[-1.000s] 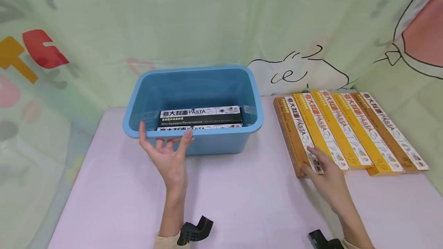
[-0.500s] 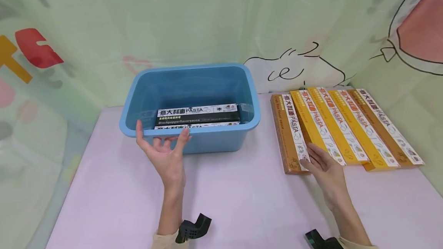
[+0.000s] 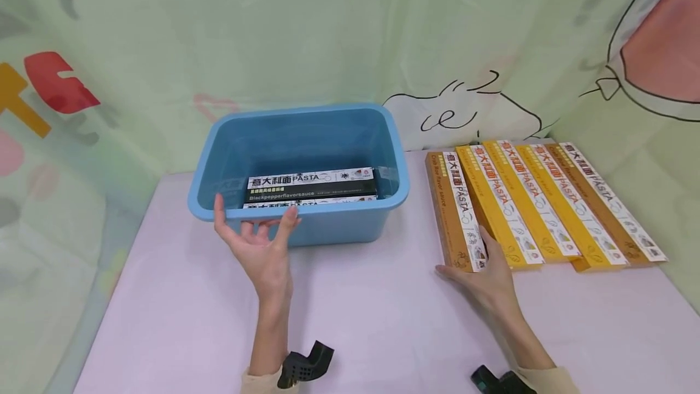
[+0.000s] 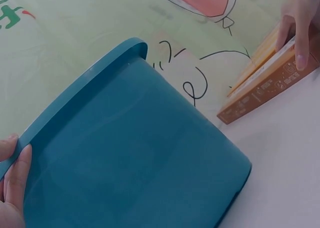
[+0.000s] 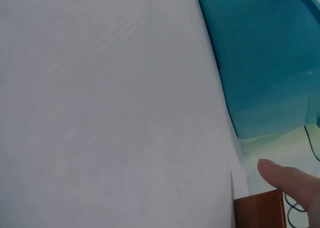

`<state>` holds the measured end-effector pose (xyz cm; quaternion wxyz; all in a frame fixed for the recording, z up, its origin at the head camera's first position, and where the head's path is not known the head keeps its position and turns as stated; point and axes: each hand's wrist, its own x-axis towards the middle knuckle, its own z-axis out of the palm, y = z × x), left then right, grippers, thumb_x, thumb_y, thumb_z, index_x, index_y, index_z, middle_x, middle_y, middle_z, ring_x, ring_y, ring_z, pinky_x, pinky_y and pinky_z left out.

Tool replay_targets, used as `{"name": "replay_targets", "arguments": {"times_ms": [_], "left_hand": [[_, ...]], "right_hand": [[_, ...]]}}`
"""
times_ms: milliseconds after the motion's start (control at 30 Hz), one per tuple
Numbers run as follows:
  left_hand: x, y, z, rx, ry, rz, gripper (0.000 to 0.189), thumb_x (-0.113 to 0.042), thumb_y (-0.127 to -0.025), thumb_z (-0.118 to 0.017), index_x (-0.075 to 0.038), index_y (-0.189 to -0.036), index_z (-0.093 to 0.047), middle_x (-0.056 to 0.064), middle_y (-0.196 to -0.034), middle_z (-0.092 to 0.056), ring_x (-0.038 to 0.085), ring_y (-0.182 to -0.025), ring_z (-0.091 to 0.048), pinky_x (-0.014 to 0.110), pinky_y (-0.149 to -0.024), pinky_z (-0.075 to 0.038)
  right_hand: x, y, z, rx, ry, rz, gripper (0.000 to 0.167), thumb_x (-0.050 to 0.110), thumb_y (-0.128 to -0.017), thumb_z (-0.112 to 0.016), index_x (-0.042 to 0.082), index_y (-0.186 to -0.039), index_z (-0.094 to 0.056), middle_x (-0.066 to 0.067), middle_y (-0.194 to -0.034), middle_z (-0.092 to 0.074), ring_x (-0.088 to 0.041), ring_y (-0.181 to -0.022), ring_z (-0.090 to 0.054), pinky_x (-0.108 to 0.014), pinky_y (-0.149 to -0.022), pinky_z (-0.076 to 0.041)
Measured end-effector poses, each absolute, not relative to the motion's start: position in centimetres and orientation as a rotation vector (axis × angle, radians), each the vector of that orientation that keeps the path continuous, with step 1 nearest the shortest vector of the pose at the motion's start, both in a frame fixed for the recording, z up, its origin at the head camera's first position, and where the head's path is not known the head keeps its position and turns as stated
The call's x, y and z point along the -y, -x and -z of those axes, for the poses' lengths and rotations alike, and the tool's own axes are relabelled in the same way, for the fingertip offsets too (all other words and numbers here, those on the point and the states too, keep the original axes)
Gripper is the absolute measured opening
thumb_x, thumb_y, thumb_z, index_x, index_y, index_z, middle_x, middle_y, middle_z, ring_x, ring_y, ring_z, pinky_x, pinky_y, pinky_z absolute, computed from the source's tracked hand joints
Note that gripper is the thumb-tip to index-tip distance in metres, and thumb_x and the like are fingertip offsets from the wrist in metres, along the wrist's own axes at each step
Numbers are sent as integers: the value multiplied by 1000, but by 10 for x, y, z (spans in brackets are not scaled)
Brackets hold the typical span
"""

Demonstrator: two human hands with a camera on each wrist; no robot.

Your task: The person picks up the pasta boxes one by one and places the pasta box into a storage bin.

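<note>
My left hand (image 3: 266, 263) grips the near rim of a blue plastic tub (image 3: 339, 225), near its left corner; the left wrist view shows fingers and thumb on both sides of that rim. Inside the tub lie black pasta boxes (image 3: 312, 190), their lower parts hidden by the front wall. At the right, my right hand (image 3: 489, 278) spans the near end of a brown pasta box (image 3: 444, 211) marked crab roe flavor, thumb at its left side and fingers at its right. The right wrist view catches only the thumb (image 5: 292, 180) and the brown box's end.
Right of that box, yellow pasta boxes (image 3: 494, 208) and another brown pasta box (image 3: 601, 199) lie side by side, slanting, on the pale table (image 3: 372, 321). A green printed curtain (image 3: 306, 35) hangs close behind the tub and boxes.
My right thumb has shifted from the top of the brown box to its left side, and the fingers to its right side. The left hand stays at the tub's rim.
</note>
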<state>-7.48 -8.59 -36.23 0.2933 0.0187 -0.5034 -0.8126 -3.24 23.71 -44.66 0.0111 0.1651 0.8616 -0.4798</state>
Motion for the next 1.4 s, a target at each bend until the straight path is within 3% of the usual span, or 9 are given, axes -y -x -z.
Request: {"name": "replay_targets", "arguments": {"times_ms": [300,467,667,867,1033,1133,1400], "left_hand": [[88,74,363,1365,-51,2144,111,9,-84,-83,-24,-165,-15,23,-139,-54,22,-83,-60,41,-79,-68],[87,74,363,1360,-46,2146,111,8,-84,-83,-23,-165,-14,23,-139,-54,21,-83,-60,40,-80,-68],[86,73,364,1361,-40,2148,110,8,-85,-82,-24,-165,-14,23,-140,-54,21,-83,-60,40,-80,-68],[87,74,363,1350,-38,2141,111,8,-85,-82,-22,-166,-13,24,-138,-54,22,-83,-62,40,-79,-68],[87,74,362,1327,-35,2159,113,10,-84,-82,-23,-166,-12,24,-137,-55,22,-82,-61,40,-79,-68],[87,74,362,1324,-31,2160,113,10,-84,-81,-23,-166,-12,24,-137,-54,22,-83,-61,40,-79,-68],[87,74,362,1343,-25,2150,113,9,-84,-82,-23,-166,-10,23,-138,-55,22,-84,-61,38,-79,-68]], "right_hand": [[-225,43,453,-2699,-699,1566,117,7,-79,-84,11,-169,-8,-28,-167,-24,-44,-141,-35,-58,-122,-30],[-222,44,451,-2614,-810,1733,107,7,-86,-79,20,-169,-12,-23,-169,-24,-39,-142,-32,-52,-117,-32],[-220,36,433,-2602,-771,1935,100,3,-87,-75,26,-168,-21,-9,-169,-29,-25,-140,-34,-27,-106,-32],[-219,30,399,-2852,-135,2118,96,-14,-81,-73,17,-164,-35,-7,-163,-41,-11,-125,-44,-9,-92,-40],[-215,37,361,-2983,506,2014,103,-22,-70,-77,9,-161,-39,0,-160,-45,-13,-123,-50,-11,-92,-47],[-210,49,338,-2962,803,1903,104,-21,-68,-77,6,-161,-39,-4,-162,-44,-14,-127,-49,-15,-96,-46],[-194,101,291,-2739,1144,1652,94,-9,-76,-78,6,-161,-40,-15,-163,-42,-18,-124,-48,-22,-95,-42]]}}
